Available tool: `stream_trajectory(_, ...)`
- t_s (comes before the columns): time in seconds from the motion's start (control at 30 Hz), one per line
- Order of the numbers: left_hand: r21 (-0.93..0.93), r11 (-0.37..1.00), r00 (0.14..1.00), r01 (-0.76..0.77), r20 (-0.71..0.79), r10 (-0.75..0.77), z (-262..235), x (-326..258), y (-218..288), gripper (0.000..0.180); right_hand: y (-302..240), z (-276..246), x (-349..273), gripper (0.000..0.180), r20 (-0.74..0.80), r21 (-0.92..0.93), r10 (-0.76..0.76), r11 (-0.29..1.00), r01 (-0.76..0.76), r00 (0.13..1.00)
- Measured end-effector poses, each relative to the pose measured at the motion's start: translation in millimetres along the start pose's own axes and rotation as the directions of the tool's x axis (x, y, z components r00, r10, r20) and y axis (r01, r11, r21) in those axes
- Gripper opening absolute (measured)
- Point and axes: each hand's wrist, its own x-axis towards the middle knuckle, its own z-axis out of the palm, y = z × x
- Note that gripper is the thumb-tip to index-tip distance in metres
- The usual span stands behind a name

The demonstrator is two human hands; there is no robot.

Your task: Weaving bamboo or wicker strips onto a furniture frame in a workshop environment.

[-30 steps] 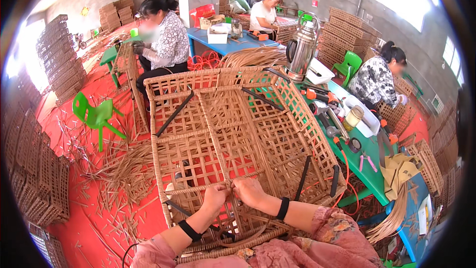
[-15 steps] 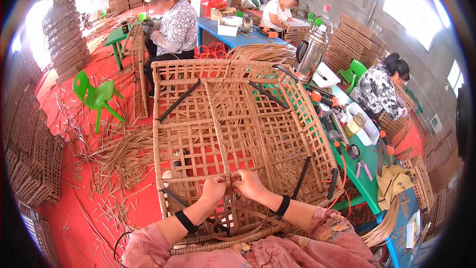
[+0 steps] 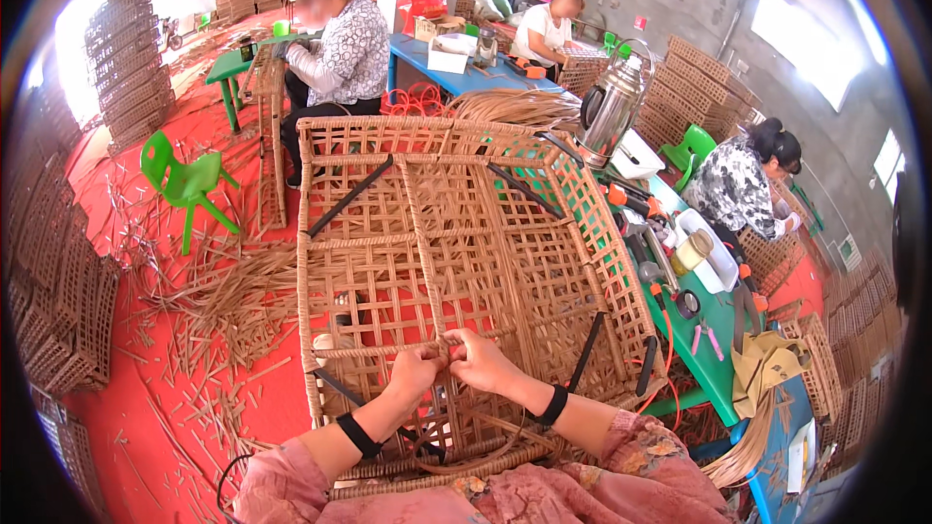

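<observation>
A large woven wicker basket frame [image 3: 367,262] lies tilted in front of me, its open lattice held by wrapped ribs with short black bars at its corners. My left hand [image 3: 416,372] and my right hand [image 3: 478,359] meet on its near half, where a lengthwise rib meets a crosswise one. Both are closed in a pinch on a thin wicker strip at that crossing; the fingers hide most of it. A loose strand [image 3: 466,467] curves across the frame's near edge below my hands. Each wrist wears a black band.
To the right, a green table [image 3: 714,383] carries tools, a steel flask [image 3: 614,107], a white tray [image 3: 718,267], a jar and pink-handled snips [image 3: 707,338]. Left are a green chair [image 3: 184,180], wicker scraps on red floor and stacked baskets [image 3: 58,301]. Several people work nearby.
My hands stay at the same crossing, the right hand shifting slightly left and closer over the rib. The person at back left has raised their hands a little along their frame.
</observation>
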Motion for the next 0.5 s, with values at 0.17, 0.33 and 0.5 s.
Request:
stream_trajectory(0.17,0.322,0.947,0.985,-0.025,0.168,-0.031,-11.0,-2.2,13.2,0.022,5.4,1.6,1.2,0.051,0.15,0.559,0.248,0.777,-0.289,0.957)
stream_trajectory(0.33,0.667,0.699,0.955,-0.26,0.286,0.082,-23.0,-0.8,21.7,0.035,6.1,7.4,4.6,0.051,0.121,0.51,0.239,0.818,-0.267,0.963)
stream_trajectory(0.5,0.847,0.444,0.905,-0.292,0.395,-0.157,-36.8,-17.9,73.9,0.04,-10.4,-3.2,4.7,0.056,0.123,0.447,0.255,0.849,-0.283,0.959)
